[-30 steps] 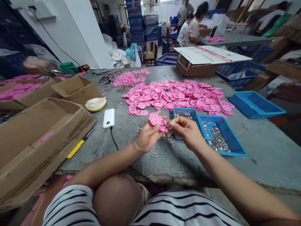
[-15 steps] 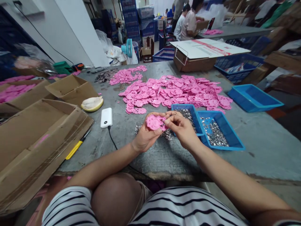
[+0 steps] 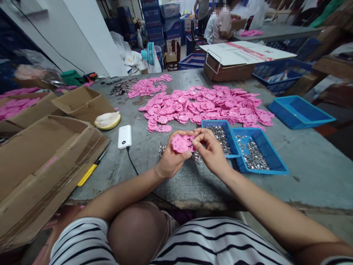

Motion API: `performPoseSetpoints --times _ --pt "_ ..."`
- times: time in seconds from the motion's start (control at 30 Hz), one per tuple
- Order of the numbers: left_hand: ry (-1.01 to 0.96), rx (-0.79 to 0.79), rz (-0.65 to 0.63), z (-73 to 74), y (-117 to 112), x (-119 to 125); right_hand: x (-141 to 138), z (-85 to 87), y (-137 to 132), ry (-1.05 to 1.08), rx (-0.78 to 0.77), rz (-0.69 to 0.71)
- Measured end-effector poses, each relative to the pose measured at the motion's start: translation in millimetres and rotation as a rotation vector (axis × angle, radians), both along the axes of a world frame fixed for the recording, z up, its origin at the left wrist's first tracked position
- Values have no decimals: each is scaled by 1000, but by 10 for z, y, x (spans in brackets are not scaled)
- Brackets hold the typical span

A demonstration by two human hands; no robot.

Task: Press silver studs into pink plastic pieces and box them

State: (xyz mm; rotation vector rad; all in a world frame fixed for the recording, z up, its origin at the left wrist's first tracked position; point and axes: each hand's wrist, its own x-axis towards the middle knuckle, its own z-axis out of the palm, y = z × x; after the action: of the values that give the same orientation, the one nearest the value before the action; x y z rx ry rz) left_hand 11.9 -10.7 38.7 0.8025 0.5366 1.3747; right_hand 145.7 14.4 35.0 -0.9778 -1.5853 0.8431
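Note:
My left hand (image 3: 172, 160) is closed around a flat pink plastic piece (image 3: 181, 143) with a round raised middle and small holes, held above the table. At the piece's right edge, the thumb and fingers of my right hand (image 3: 211, 151) are pinched; whatever they hold is too small to make out. Small shiny metal parts (image 3: 196, 158) lie on the table beneath and around my hands. Just beyond my right hand, a blue tray (image 3: 233, 149) holds more metal parts, and another blue tray (image 3: 278, 163) with them sits to its right.
A large heap of pink pieces (image 3: 204, 105) spreads behind the trays. Cardboard boxes (image 3: 68, 147), a yellow cutter (image 3: 87, 175), a white power bank (image 3: 125, 137) with a cable and a fruit rind (image 3: 108, 121) are at left. Another blue tray (image 3: 302, 112) stands at right.
My hands stay at the pink piece, with the right fingers shifted only slightly at its edge. The view has tilted a little. In the background a standing person has moved.

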Motion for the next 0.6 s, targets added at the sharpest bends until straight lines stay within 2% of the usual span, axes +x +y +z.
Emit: performPoseSetpoints --times 0.1,0.23,0.33,0.5,0.6 --pt "5 -18 6 -34 18 -2 -21 -63 11 -45 46 -49" --pt "-2 -57 -34 -75 45 -17 53 -100 94 -75 57 -44" --pt "-48 -56 -92 -83 55 -40 357 -68 263 -14 46 -131" --pt "-83 -78 -143 -76 58 -52 1024 -51 521 65 -87 -446" --pt "-80 -113 -141 -80 78 -40 1111 -73 476 58 -137 -423"
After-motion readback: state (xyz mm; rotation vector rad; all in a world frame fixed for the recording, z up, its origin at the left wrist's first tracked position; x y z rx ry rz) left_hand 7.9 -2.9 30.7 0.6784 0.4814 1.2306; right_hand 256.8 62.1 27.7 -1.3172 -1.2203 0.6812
